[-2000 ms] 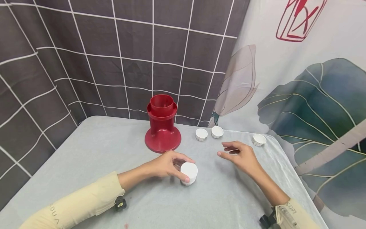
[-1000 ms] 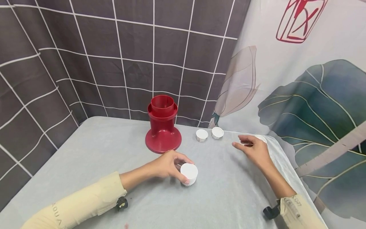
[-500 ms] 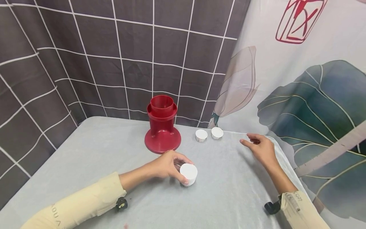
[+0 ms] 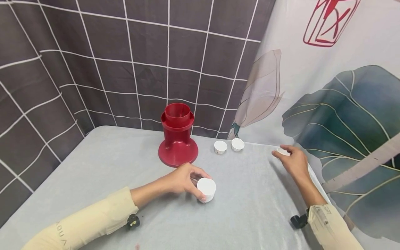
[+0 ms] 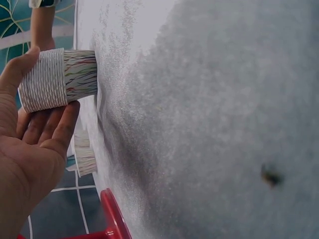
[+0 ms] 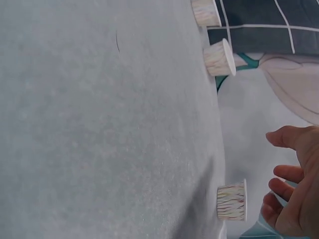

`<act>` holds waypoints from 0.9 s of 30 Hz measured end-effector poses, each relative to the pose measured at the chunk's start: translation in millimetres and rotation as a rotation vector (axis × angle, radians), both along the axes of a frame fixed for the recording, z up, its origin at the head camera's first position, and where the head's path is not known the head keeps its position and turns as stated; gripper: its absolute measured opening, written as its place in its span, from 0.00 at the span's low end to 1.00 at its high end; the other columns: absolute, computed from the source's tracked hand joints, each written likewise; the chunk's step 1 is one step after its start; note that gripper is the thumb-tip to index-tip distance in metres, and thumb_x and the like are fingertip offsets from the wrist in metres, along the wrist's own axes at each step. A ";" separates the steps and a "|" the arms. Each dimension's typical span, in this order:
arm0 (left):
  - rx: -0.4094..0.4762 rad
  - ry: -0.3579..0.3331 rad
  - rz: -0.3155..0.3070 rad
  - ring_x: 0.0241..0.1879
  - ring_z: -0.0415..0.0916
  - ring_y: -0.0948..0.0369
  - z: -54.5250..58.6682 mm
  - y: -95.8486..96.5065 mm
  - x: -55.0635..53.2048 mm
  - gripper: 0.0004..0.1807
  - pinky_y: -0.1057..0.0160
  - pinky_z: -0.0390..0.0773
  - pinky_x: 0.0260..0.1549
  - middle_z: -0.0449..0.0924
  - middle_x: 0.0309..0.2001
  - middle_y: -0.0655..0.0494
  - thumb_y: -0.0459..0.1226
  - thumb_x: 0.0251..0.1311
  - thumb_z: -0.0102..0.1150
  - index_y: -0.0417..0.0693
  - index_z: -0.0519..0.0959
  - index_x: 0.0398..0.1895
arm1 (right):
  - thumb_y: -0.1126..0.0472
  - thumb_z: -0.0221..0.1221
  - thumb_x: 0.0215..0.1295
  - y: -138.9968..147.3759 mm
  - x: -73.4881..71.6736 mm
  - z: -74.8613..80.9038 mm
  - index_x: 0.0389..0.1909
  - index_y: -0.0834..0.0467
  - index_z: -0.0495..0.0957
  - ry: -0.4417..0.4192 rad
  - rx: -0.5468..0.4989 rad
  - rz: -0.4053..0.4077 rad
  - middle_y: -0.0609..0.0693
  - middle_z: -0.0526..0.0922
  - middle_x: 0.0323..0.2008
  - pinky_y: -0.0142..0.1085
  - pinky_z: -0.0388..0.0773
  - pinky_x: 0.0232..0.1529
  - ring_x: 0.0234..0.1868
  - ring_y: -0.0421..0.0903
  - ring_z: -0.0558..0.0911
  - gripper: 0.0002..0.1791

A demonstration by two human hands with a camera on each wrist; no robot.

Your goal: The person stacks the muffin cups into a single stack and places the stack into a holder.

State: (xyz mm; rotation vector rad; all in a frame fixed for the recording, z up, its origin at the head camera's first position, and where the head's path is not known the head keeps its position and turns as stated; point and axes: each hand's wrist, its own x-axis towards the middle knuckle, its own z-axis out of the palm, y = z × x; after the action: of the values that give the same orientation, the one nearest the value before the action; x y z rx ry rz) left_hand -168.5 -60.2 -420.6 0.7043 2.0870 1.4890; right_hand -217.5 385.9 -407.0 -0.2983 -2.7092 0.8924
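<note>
My left hand (image 4: pixel 180 179) grips a short stack of white paper baking cups (image 4: pixel 207 190) at the middle of the table. In the left wrist view the nested rims of the stack (image 5: pixel 45 82) show, with thin coloured lines on the lowest cup's side; thumb and fingers lie on opposite sides of it. Over by the back right corner, my right hand (image 4: pixel 296 162) hovers at a single baking cup (image 4: pixel 283 151), partly covering it. The right wrist view shows this cup (image 6: pixel 232 201) upright, with the thumb and loosely bent fingers apart from it.
Two more baking cups, one on the left (image 4: pixel 220 147) and one on the right (image 4: pixel 238 144), stand near the table's back edge. A red plastic stand (image 4: pixel 178 152) with a round base and a tube-like top is left of them. A tiled-pattern curtain (image 4: pixel 150 80) hangs behind.
My right hand has moved right and back, from above the table's middle right to the cup near the corner. My left hand keeps its hold on the stack in the same place.
</note>
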 end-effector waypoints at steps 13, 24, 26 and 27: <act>-0.005 0.000 0.002 0.47 0.94 0.59 0.6 0.7 -0.3 0.29 0.58 0.92 0.57 0.94 0.53 0.57 0.33 0.51 0.90 0.50 0.93 0.59 | 0.55 0.73 0.72 9.1 -12.1 -2.5 0.81 0.69 0.69 -0.102 0.003 -0.070 0.77 0.67 0.81 0.71 0.60 0.84 0.83 0.79 0.63 0.44; -0.014 -0.007 0.003 0.48 0.94 0.59 0.4 0.1 -0.6 0.29 0.65 0.90 0.53 0.93 0.54 0.57 0.33 0.52 0.90 0.51 0.93 0.60 | 0.53 0.70 0.74 18.9 -21.7 -13.3 0.85 0.73 0.59 -0.156 -0.054 -0.099 0.80 0.67 0.79 0.67 0.70 0.79 0.79 0.76 0.71 0.49; -0.011 -0.009 0.003 0.48 0.94 0.59 0.1 -0.2 -0.6 0.29 0.65 0.90 0.53 0.93 0.54 0.57 0.33 0.52 0.90 0.51 0.93 0.60 | 0.53 0.70 0.74 20.1 -21.5 -15.0 0.83 0.76 0.60 -0.142 -0.045 -0.090 0.82 0.69 0.77 0.67 0.72 0.76 0.75 0.76 0.73 0.48; -0.011 -0.007 0.002 0.49 0.93 0.59 0.0 -0.3 -0.7 0.29 0.65 0.90 0.53 0.93 0.54 0.57 0.33 0.52 0.90 0.51 0.93 0.60 | 0.53 0.70 0.74 20.6 -21.3 -15.8 0.82 0.77 0.61 -0.137 -0.040 -0.086 0.82 0.70 0.76 0.67 0.73 0.75 0.73 0.76 0.75 0.48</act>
State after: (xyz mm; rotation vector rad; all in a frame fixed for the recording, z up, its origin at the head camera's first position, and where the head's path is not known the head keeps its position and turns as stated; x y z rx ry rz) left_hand -169.2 -60.5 -420.5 0.6916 2.0896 1.4780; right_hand -238.8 406.5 -422.8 -0.4973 -2.7808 0.9338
